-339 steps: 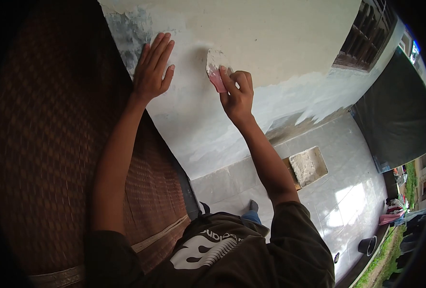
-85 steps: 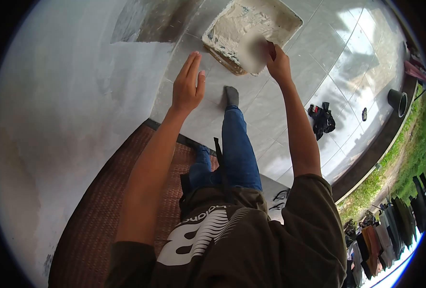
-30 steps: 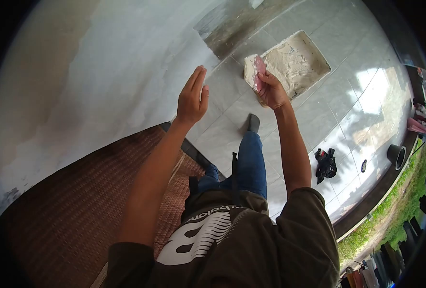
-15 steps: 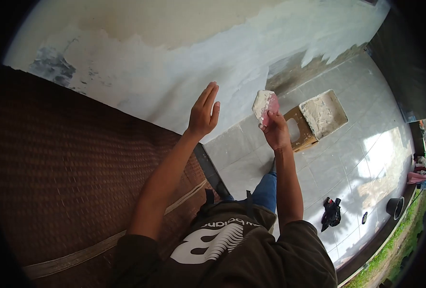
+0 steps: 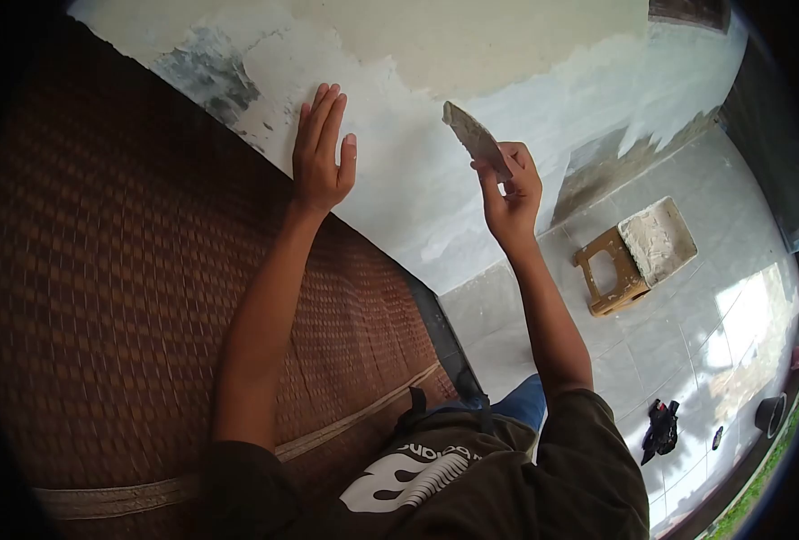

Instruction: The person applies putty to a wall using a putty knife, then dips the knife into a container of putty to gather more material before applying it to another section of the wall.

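Both hands up at the wall now, versus half a second ago when they hung lower, over the floor tiles. Left hand [image 5: 321, 153] has gone from raised edge-on in the air to lying flat against the wall [image 5: 471, 54], fingers straight and close together, thumb out to the side, holding nothing. It sits on the patchy white filler right by the edge of the woven brown panel [image 5: 138, 297].

Right hand [image 5: 510, 193] pinches a scraper [image 5: 473, 137] between thumb and fingers, gripping its lower end. Scraper blade is tilted, upper tip pointing up-left, near the wall surface; cannot tell if it touches. Blade looks grey-white with filler on it; half a second ago its pink side faced the camera, now mostly the coated face shows.

Wall around the hands: pale wet-looking filler band, a darker grey bare patch up-left of the left hand, cream unfilled area above.

Further out, down-right of the right hand: small wooden stool [image 5: 604, 274] on the tiled floor [image 5: 678, 351], with a filler tray [image 5: 659, 241] resting on top of it, well apart from the hands. Dark bundle [image 5: 660, 430] lies on the tiles further right. Black bucket [image 5: 771, 414] near the floor's edge. Person's dark shirt with white print fills the bottom, blue jeans just visible.
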`<state>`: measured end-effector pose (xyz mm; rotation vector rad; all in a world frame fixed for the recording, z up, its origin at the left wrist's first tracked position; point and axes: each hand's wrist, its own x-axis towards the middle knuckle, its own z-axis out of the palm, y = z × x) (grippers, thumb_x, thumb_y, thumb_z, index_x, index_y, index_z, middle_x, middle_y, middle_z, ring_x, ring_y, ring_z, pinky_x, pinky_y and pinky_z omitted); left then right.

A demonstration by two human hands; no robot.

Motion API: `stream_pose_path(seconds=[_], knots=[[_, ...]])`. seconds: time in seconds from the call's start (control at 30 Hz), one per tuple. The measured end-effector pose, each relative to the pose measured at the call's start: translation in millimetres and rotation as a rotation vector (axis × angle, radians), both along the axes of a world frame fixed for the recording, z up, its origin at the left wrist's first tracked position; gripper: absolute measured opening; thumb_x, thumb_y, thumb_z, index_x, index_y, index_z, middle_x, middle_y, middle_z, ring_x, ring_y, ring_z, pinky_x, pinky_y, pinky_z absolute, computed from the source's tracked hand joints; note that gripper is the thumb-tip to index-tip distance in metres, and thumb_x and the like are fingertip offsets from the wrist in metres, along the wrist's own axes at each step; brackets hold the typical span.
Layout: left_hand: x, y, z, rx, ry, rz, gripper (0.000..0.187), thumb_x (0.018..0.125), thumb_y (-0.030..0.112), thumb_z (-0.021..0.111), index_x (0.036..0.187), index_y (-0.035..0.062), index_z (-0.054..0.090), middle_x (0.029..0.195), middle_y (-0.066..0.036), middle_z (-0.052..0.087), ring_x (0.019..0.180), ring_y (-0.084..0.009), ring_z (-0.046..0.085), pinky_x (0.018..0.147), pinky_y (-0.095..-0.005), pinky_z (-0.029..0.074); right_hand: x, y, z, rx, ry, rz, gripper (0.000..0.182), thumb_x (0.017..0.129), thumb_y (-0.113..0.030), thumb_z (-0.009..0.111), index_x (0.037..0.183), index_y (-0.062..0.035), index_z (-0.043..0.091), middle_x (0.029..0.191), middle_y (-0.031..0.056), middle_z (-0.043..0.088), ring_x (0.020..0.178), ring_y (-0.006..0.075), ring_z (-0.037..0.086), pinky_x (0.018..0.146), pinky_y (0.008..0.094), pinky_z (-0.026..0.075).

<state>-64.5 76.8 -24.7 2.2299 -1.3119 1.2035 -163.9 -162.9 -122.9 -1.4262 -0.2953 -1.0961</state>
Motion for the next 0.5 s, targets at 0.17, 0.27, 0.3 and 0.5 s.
stream_pose_path(seconds=[0.17,0.27,0.3,0.5], knots=[[32,15,42,0.08,-0.15,0.023,0.051,0.093,0.013,0.053,0.142,-0.0008,0.05,0.15,-0.015,0.048,0.145,-0.0315,0.038,0.12,-0.0537,0.022,40,23,30,-0.414,-0.261,-0.444,0.06,0.064,0.011,0.07,0.121,-0.0073,0.071,0.095,0.007,0.055,0.083,0.0231,0.057,0.07,0.0337,0.051],[45,18,54,0.19,-0.268,0.141,0.053,0.092,0.016,0.055,0.142,0.0022,0.05,0.152,-0.012,0.047,0.147,-0.0266,0.037,0.12,-0.0525,0.02,76,30,30,-0.484,-0.337,-0.496,0.063,0.059,0.005,0.071,0.121,-0.0089,0.071,0.095,0.0049,0.057,0.087,0.0264,0.056,0.07,0.0353,0.051],[49,21,56,0.191,-0.27,0.142,0.053,0.092,0.016,0.055,0.142,0.0022,0.05,0.152,-0.012,0.047,0.147,-0.0266,0.037,0.12,-0.0525,0.02,87,31,29,-0.543,-0.372,-0.538,0.061,0.061,0.004,0.071,0.121,-0.0094,0.071,0.095,0.0043,0.057,0.087,0.026,0.056,0.07,0.0349,0.051],[55,18,52,0.239,-0.333,0.239,0.055,0.091,0.014,0.055,0.145,0.0017,0.047,0.155,-0.013,0.043,0.147,-0.0316,0.037,0.116,-0.0567,0.024,126,31,25,-0.629,-0.422,-0.602,0.057,0.064,-0.002,0.071,0.119,-0.0102,0.073,0.094,0.0014,0.056,0.087,0.0243,0.055,0.07,0.0343,0.05]])
